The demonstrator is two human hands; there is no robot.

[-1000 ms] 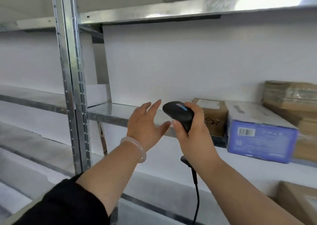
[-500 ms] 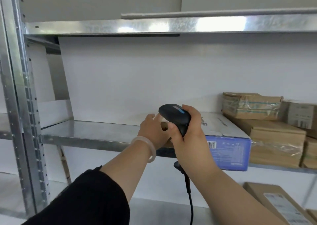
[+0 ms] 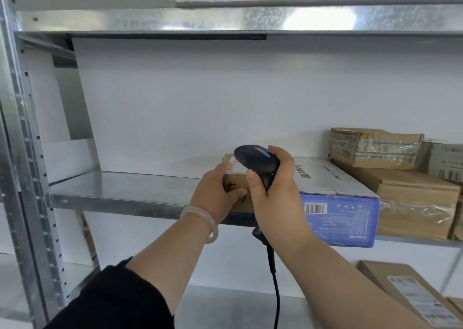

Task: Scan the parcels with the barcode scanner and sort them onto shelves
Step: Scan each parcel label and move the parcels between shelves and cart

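At the far left a galvanized upright post (image 3: 18,138) with a row of holes carries the metal shelf (image 3: 120,190) in front of us, and an upper shelf (image 3: 213,20) runs across the top of the view. Our left arm comes up from a black sleeve (image 3: 110,301), with a pale translucent bracelet (image 3: 201,222) on the wrist.

Our left grip (image 3: 215,194) is curled round the left end of a small brown parcel (image 3: 238,182): the thumb lies on top by the white label and the fingers wrap onto the front face, over some black handwriting. The parcel sits at the front edge of the shelf, just left of a larger box.

Directly above and in front of it, our right grip (image 3: 274,198) is closed round the handle of the black barcode scanner (image 3: 255,158). The scanner's head hangs over the parcel's label. Its black cable (image 3: 275,293) drops straight down below the wrist.

Next on the right, a blue-and-white box (image 3: 348,218) with a barcode on its front overhangs the shelf edge. Beyond it stand stacked brown parcels (image 3: 416,200) wrapped in clear tape, with a grey labelled carton (image 3: 444,163) at the frame's edge. On the shelf below, at the lower right, lies a flat brown parcel (image 3: 390,281) with a printed label.
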